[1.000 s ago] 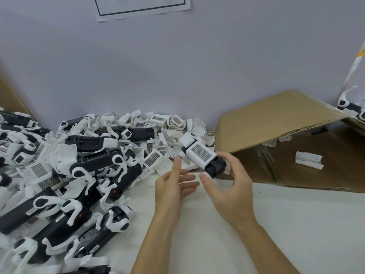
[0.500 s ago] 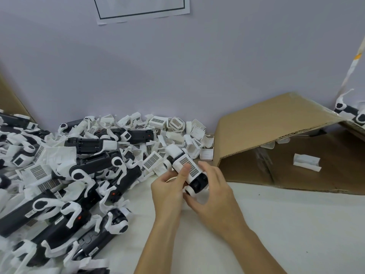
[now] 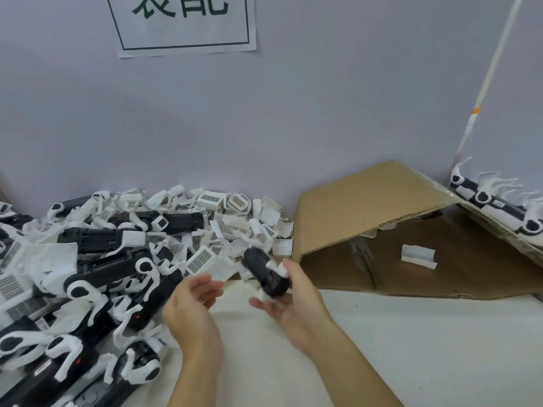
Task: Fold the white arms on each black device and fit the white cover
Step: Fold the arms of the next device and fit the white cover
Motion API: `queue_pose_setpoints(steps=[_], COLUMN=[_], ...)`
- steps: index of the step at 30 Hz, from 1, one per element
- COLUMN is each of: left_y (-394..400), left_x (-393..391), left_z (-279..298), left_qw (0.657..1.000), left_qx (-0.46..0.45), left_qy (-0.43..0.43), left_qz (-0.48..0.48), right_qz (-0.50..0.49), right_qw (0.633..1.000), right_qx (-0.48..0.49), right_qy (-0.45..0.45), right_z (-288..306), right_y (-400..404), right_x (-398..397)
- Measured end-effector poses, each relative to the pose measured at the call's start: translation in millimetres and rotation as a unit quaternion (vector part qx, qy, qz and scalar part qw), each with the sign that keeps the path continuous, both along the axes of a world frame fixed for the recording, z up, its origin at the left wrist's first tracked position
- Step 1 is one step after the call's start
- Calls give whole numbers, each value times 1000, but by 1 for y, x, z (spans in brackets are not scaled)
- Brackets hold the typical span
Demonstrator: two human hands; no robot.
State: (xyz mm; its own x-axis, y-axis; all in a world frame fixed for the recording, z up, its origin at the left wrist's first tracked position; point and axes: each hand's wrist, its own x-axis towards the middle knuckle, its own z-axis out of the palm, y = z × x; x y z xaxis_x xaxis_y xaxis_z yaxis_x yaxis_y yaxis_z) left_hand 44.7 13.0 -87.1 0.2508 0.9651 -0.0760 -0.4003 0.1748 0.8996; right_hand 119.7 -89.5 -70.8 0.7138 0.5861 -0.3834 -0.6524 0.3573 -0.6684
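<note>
Two hands are up over the white worktop (image 3: 382, 333) near the middle of the frame. My right hand (image 3: 296, 306) is palm-up with its fingers curled under one black device (image 3: 266, 273); the thumb lies along its right side, so that grip is closed on it. The device is blurred, tilted, its dark end pointing to the upper left, with white parts showing at its near end and beside my thumb; I cannot tell how its white arms are folded or whether a cover sits on it. My left hand (image 3: 192, 306) is just to the left, apart from the device, fingers loosely spread and holding nothing, an open grip.

Across the left half of the frame lies a heap of black devices with white arms (image 3: 97, 277), stacked against the pale wall (image 3: 264, 118). Behind it and toward the centre is a pile of loose white covers (image 3: 235, 218), some with barcode labels facing up. At the right stands an open cardboard box (image 3: 367, 201) on its side, with one white piece (image 3: 418, 256) lying inside. On top of the box at the far right edge rest a few more devices (image 3: 499, 204). A paper sign (image 3: 182, 24) with dark characters hangs on the wall at the upper left.
</note>
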Motion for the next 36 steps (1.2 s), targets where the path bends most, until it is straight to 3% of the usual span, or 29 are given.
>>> queue_pose_setpoints(steps=[2,5,7,9,12,15,18,29,33,36], left_y=[2,3,3,2,0,-2,-3,-5,-6,2], left_x=[0,0,1,4,7,8,9,2,-11,-27], left_z=[-1,-2,-2,-2,-3,-4,-5,-6,15,44], left_qw=[1000,1000,999,999,998,997,992,943,900,848], left_qx=[-6,-4,3,9,3,9,31,157,280,374], left_qy=[-1,-11,-16,-7,12,45,91,236,319,374], left_qz=[0,-8,-28,-47,-59,-68,-82,-175,-99,-26], right_qz=[-49,-156,-162,-144,-100,-43,-19,-4,-7,-5], right_qw=[993,944,935,951,971,950,911,878,880,883], right_qx=[110,283,305,239,63,-101,-198,-245,-241,-238], right_qy=[-20,-65,-86,-131,-209,-293,-361,-411,-408,-405], right_z=[38,105,127,117,61,-3,-33,-37,-37,-37], right_y=[-1,-24,-45,-53,-38,-25,-23,-18,-21,-23], right_x=[12,49,63,59,28,1,-6,-4,-1,0])
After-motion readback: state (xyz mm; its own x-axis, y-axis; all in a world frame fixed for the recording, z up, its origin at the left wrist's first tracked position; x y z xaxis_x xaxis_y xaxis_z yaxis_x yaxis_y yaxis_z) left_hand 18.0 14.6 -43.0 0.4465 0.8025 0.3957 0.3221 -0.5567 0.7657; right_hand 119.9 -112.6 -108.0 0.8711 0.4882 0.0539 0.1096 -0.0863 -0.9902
